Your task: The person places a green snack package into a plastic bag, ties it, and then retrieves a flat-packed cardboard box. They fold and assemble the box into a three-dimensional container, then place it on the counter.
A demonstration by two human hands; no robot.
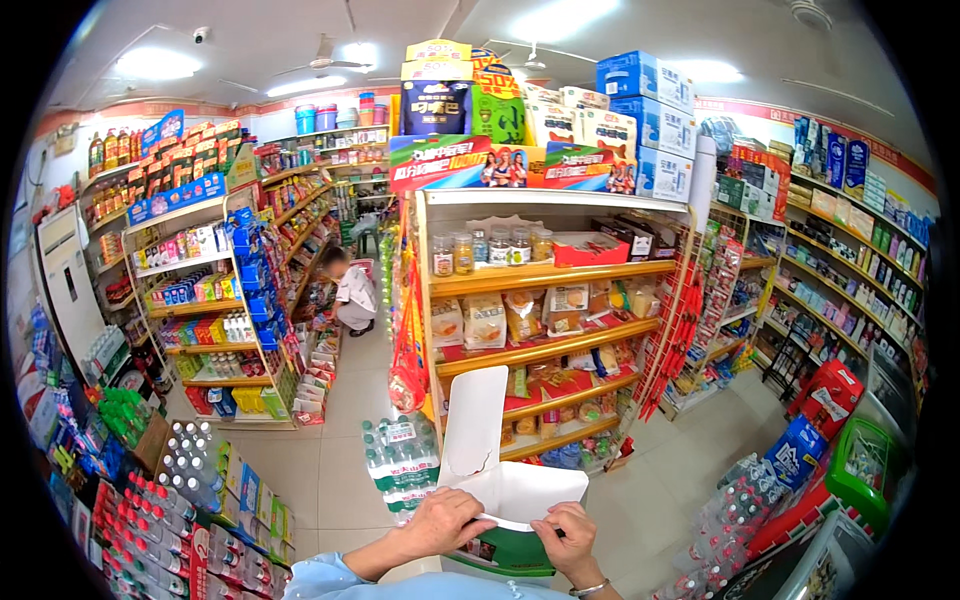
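Note:
In front of me is a cardboard box, green outside and white inside. A tall white flap with a torn, ragged lower edge stands up on its far side. Another white panel leans out to the right of it. My left hand is closed on the near white edge of the box, fingers bent over it. A short way to the right, my right hand pinches the same edge between thumb and fingers. What lies inside the box is hidden from here.
Ahead stands a shelf unit with jars and bagged food. A shrink-wrapped bottle pack sits on the floor beside it. Bottle packs line the lower left; a green crate is at right. A person crouches in the left aisle.

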